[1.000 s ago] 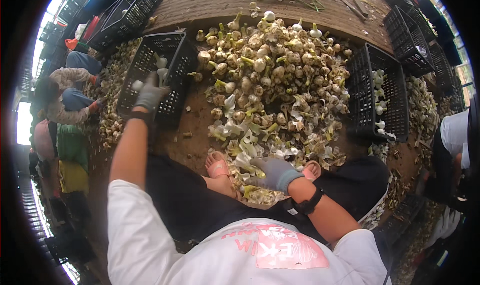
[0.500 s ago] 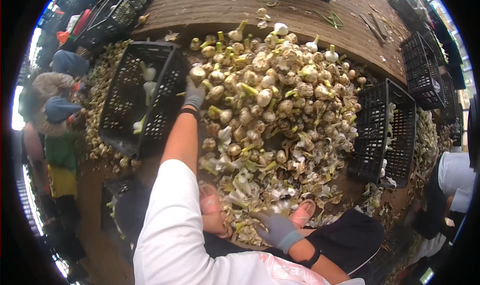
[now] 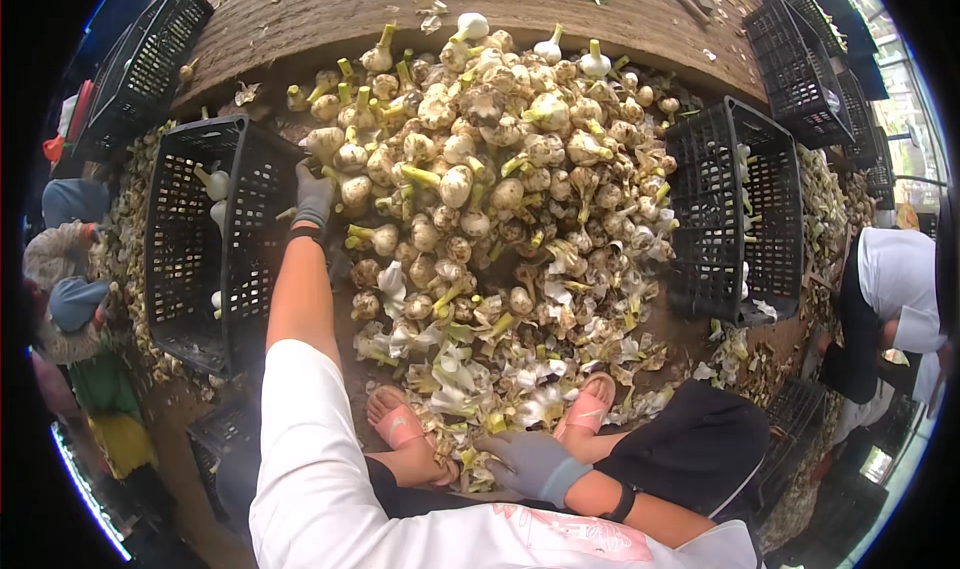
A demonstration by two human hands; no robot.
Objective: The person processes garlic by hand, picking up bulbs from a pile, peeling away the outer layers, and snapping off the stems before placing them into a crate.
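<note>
My left hand [image 3: 314, 197], in a grey glove, reaches to the left edge of a large heap of garlic bulbs [image 3: 455, 186]. Its fingers are closed on a garlic bulb [image 3: 325, 143], and a short stalk shows beside the wrist. Just left of this hand, a black slatted crate [image 3: 255, 239] is tipped toward me with a few pale bulbs inside. My right hand [image 3: 530, 464], gloved alike, hovers low between my feet over loose husks and stalk trimmings [image 3: 470, 369]. Its fingers are loosely stretched, and nothing shows in them.
Another black crate [image 3: 735, 219] with some bulbs stands right of the heap. A wooden plank [image 3: 330, 19] runs behind it. More crates [image 3: 800, 69] line the far right. Co-workers sit at the left [image 3: 75, 299] and right [image 3: 895, 279]. My sandalled feet [image 3: 400, 424] flank the husks.
The view has shifted, so the heap and crates sit further left in the picture. My left hand stays at the heap's left edge; my right hand stays low over the husks.
</note>
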